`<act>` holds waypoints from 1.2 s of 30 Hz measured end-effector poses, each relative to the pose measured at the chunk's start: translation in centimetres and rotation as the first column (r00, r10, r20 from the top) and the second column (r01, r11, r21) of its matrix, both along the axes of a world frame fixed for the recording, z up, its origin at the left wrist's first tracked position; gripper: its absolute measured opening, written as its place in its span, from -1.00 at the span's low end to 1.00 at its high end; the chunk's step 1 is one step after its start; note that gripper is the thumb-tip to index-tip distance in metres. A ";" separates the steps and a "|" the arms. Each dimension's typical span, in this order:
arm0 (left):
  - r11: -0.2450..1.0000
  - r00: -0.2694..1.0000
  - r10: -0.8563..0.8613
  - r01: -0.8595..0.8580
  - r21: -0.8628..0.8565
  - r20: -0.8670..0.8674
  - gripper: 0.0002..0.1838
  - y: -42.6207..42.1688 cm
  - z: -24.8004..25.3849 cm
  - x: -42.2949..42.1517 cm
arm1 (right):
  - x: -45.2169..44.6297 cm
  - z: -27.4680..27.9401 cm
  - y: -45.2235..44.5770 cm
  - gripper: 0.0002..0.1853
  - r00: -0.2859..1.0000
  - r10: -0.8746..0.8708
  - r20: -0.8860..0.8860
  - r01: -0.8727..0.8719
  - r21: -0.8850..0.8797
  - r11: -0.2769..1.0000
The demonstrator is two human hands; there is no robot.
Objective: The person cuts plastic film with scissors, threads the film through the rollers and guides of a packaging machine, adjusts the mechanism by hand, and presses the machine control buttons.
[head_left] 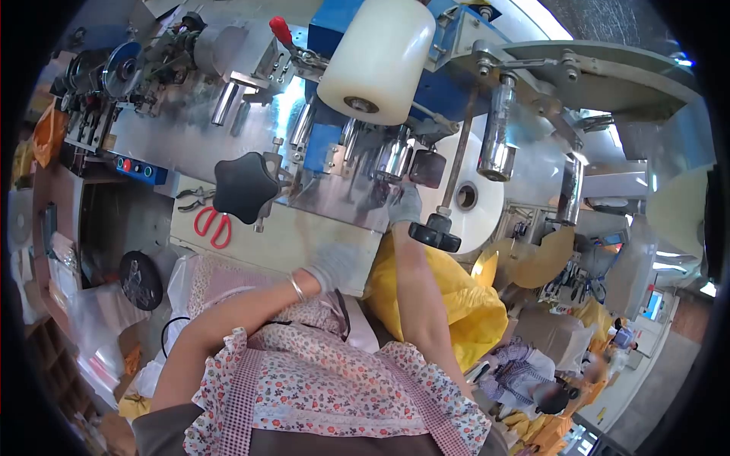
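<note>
The right hand (405, 205) is near the chrome roller (395, 156), whose long axis points toward the operator. Left hand (334, 266) blurred; neither hand's finger state can be determined.

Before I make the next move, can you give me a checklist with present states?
1. Right hand clear of the chrome roller: not ok, close beside it.
2. Left hand clear of that roller: ok, near the table's front edge.
3. Both hands gloved: ok.
4. Left wrist bare: not ok, bracelet on.
5. Red-handled scissors off the metal plate: ok.
6. Right hand's grip: cannot tell.
</note>
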State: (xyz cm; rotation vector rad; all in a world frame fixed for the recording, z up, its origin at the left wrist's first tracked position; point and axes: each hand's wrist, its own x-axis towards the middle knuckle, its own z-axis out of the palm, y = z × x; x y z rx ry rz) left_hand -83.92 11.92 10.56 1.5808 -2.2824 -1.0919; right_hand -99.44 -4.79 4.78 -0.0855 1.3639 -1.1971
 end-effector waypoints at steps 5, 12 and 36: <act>0.842 0.829 0.535 -0.508 0.179 -0.162 -0.83 -2.8 3.1 5.0 | 2.5 2.4 1.5 -0.94 0.974 -0.063 -0.220 0.058 -0.028 0.998; 0.769 0.733 0.635 -0.630 0.107 -0.243 -0.74 -4.5 0.9 5.6 | 4.6 10.4 12.6 -0.88 0.682 0.414 -0.603 -0.621 -0.178 0.764; 0.945 0.946 -0.315 0.320 0.067 -0.073 -0.65 2.7 4.7 -4.1 | -0.8 2.9 1.7 -0.75 0.905 0.415 -0.088 -0.421 -0.060 0.905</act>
